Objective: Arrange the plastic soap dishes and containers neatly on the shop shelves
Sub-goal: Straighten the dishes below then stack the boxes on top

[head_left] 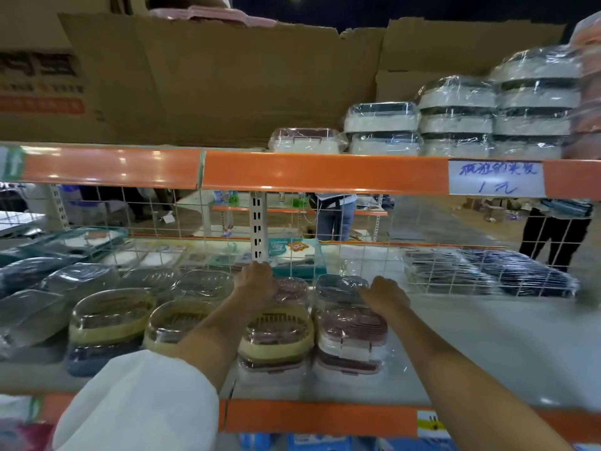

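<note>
We reach into the middle shelf point(487, 336), left hand point(257, 281) resting on a pink wrapped soap dish point(292, 291), right hand point(387, 296) on a dark-lidded one point(338, 286) just beside it; whether our fingers curl round them we cannot tell. Both dishes sit under our fingertips in the back row, long axes seemingly running left to right. We judge them light, stiff, and slippery in their film, so best taken by the short ends.
</note>
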`<state>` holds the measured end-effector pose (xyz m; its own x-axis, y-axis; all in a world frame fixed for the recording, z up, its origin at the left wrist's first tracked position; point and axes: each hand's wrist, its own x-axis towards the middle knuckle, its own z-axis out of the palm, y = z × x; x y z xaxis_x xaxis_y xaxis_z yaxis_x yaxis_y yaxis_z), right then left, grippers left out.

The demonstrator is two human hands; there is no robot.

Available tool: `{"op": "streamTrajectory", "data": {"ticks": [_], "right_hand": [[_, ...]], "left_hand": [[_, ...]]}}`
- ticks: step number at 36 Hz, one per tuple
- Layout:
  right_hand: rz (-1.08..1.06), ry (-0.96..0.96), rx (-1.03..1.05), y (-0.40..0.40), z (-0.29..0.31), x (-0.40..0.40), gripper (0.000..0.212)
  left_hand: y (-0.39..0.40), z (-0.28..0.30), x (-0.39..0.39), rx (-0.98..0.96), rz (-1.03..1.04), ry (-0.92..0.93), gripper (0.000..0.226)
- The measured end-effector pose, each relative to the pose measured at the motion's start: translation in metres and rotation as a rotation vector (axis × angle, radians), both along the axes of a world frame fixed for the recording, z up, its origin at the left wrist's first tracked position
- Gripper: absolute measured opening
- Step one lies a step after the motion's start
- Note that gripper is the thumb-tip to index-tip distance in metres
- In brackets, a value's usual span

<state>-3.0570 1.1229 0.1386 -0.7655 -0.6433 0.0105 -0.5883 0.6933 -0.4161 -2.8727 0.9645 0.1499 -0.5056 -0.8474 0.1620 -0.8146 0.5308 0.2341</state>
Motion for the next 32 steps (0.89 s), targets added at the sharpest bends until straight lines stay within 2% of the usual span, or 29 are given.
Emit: {"op": "streamTrajectory", "data": {"ticks": [10,16,21,23,27,32], "right_hand": [[0.211,0.139,0.101,0.042,0.019,0.019,0.045],[0.329,0.125,0.044,0.073,0.026,0.035,0.041],[0.415,0.095,0.108,0.097,0.031,0.055,0.045],[0.423,0.081,0.146,0.106,0.036,0.067,0.05],[0.462,0.07,0.134,0.124,0.046,0.09,0.041],[0.517,0.044,0.081,0.152,0.058,0.124,0.054]], "left_hand": [[0.056,0.013,0.01,-0.054,0.005,-0.006,0.031],[0.09,0.02,0.033,-0.003,-0.004,0.033,0.032],[0.12,0.028,0.051,0.038,-0.007,-0.133,0.065],[0.132,0.032,0.055,0.051,-0.021,-0.157,0.07],[0.153,0.042,0.065,0.081,-0.054,-0.209,0.064],[0.175,0.051,0.09,0.076,-0.14,-0.279,0.04]]}}
